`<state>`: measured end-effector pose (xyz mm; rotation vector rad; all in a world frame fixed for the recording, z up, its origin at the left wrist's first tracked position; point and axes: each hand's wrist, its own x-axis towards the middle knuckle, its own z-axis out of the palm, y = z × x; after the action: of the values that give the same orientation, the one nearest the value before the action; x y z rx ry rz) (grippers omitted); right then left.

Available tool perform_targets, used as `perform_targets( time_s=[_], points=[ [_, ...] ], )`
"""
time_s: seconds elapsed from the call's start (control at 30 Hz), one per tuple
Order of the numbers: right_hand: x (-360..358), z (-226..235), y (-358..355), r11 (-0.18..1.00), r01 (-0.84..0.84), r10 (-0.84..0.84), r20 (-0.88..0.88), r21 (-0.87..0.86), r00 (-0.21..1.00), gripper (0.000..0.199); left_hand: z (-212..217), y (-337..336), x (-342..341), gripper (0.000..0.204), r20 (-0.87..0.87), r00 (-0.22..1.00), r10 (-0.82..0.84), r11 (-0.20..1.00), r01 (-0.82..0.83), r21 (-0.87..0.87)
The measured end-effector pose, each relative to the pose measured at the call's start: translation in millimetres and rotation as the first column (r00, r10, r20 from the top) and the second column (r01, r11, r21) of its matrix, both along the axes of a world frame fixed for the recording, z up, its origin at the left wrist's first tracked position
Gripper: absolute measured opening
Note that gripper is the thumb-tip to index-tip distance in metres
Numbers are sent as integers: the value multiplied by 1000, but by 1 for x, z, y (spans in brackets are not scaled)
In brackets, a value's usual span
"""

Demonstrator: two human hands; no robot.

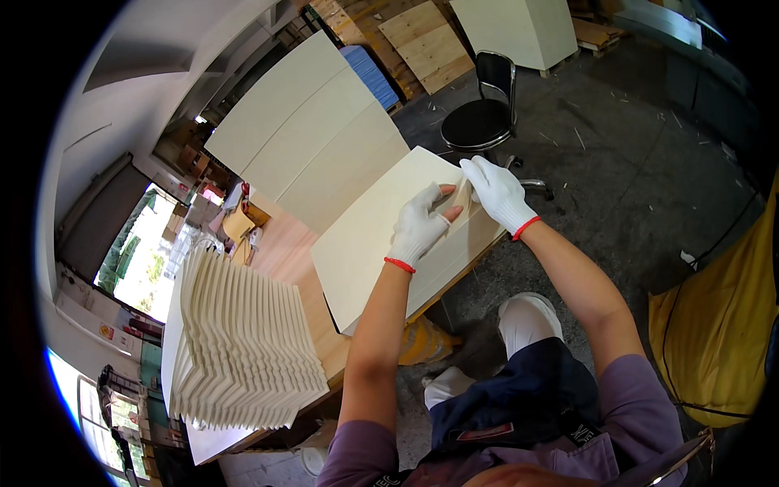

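A thick stack of cream paper sheets (pixel 369 235) lies on the wooden table in front of me. Both hands wear white knit gloves with red cuffs. My left hand (pixel 420 219) rests on the stack near its right edge, with bare thumb and fingertip showing and pressing against a few raised sheets. My right hand (pixel 497 193) is closed over the edge of those same sheets, close to the left hand. Between the hands the sheet edges (pixel 462 197) bow up slightly. The fingers' undersides are hidden.
Left of the stack stands a fanned, wavy pile of cream sheets (pixel 243 345) on the table (pixel 323 333). Taller cream stacks (pixel 312 130) rise beyond. A black chair (pixel 480 122) stands on the dark floor, and a yellow cover (pixel 718 316) hangs at right.
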<state>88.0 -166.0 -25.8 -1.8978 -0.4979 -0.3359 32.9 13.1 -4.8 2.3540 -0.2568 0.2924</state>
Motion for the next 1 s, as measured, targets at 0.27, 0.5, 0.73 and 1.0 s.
perform_targets(
  time_s=[0.27, 0.5, 0.73, 1.0],
  points=[
    [-3, -5, -1, 999, 42, -39, 103, -30, 994, 46, 11, -7, -9, 33, -28, 999, -44, 965, 35, -261],
    [3, -10, 2, 997, 66, -60, 117, -45, 991, 42, 13, -9, -10, 33, -2, 1000, -18, 1000, 18, 26],
    [4, -12, 1, 998, 57, -53, 108, -35, 993, 42, 14, -11, -11, 36, -36, 999, 26, 999, -26, 21],
    [6, -13, 3, 995, 63, -57, 78, -73, 995, 34, 5, -8, -8, 31, 121, 993, -5, 1000, 3, 14]
  ],
)
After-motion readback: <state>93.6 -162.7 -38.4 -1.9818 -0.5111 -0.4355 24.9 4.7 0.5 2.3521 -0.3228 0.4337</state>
